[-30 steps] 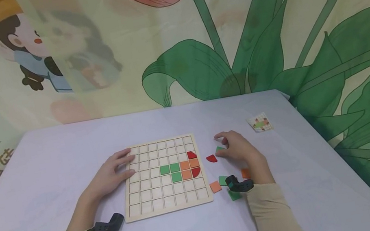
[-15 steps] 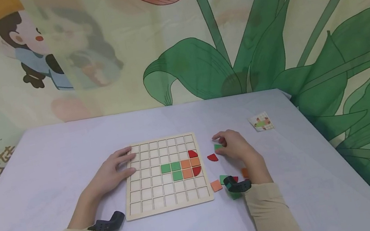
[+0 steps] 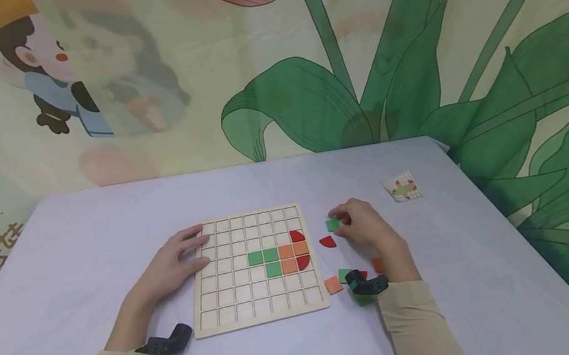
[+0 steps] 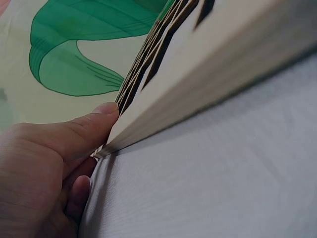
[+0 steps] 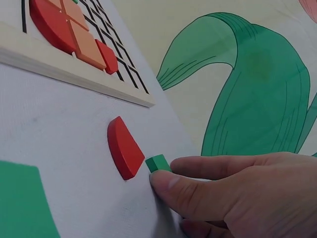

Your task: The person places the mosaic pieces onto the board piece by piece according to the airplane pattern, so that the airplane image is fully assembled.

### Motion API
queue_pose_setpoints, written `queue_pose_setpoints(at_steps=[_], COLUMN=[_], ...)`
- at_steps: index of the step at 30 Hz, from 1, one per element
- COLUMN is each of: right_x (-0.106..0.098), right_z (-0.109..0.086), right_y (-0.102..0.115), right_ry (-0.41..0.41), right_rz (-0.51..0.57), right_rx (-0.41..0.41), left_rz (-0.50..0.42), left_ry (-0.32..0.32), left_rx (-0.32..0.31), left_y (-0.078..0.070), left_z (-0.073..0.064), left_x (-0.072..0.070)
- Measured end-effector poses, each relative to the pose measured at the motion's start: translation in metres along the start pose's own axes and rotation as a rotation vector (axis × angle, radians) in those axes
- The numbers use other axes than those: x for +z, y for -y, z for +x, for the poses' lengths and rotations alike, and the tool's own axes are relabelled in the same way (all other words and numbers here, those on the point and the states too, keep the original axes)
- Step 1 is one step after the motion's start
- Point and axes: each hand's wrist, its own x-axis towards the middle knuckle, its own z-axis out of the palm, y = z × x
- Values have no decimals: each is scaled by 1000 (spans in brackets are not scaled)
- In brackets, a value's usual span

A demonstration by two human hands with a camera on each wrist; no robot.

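Note:
A square wooden grid board [image 3: 240, 297] lies on the table, with green and orange square tiles and two red quarter-round tiles set in its right half. My left hand [image 3: 170, 262] rests at the board's left edge, fingers spread. In the left wrist view, its thumb [image 4: 84, 130] touches the rim. To the right of the board, my right hand [image 3: 365, 223] pinches a green square tile [image 3: 332, 225] between thumb and fingers. The right wrist view shows this tile [image 5: 157, 162] close beside a loose red quarter-round tile [image 5: 124, 148] on the tablecloth.
Nearer the right wrist lie more loose tiles, among them an orange square [image 3: 333, 285] and a green square [image 3: 363, 300], partly covered by the wrist camera [image 3: 367, 282]. A small pattern card [image 3: 403, 187] lies at the back right. Behind the table hangs a printed backdrop [image 3: 277, 102].
The green tile, earlier largely behind the right hand's fingers, now sticks out to their left. The right hand's fingers have closed on it. The left hand stays at the board's edge.

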Motion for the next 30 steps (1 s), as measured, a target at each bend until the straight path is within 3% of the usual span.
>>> queue_pose_setpoints(at_steps=[30], right_x=[6], right_z=[2], right_y=[6], right_ry=[-26], right_rz=[23], right_rx=[-23], left_rz=[19], left_ry=[5], left_rx=[-18], left_y=[-2], left_z=[0], left_x=[-1])
